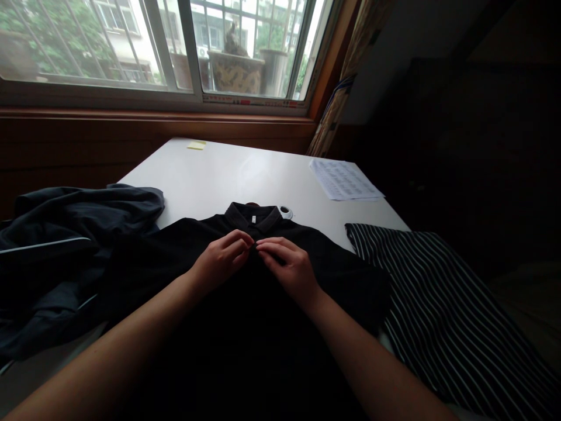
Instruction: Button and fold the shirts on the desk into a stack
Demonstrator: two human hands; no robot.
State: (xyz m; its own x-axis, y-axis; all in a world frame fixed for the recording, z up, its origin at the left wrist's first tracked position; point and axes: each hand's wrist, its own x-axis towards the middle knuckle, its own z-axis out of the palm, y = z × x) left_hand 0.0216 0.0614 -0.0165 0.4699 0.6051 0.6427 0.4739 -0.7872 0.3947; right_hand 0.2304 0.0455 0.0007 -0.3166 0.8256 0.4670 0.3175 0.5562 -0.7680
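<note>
A black collared shirt [263, 327] lies spread out on the white table [263, 169], its collar toward the window and a small white label inside the neck. Just below the collar, my left hand [223, 257] pinches the front placket with its fingertips. My right hand [289, 269] meets it from the other side, thumb and fingers closed on the same spot of cloth. The fingertips of both hands almost touch. Whether a button sits between them is too dark and small to make out.
Dark blue clothing with white piping [79, 234] is heaped on the left. A black-and-white striped garment [438, 292] lies on the right. Printed papers [346, 180] rest at the back right, a yellow sticky note [197, 145] at the back left. A small white round object [286, 212] sits behind the collar.
</note>
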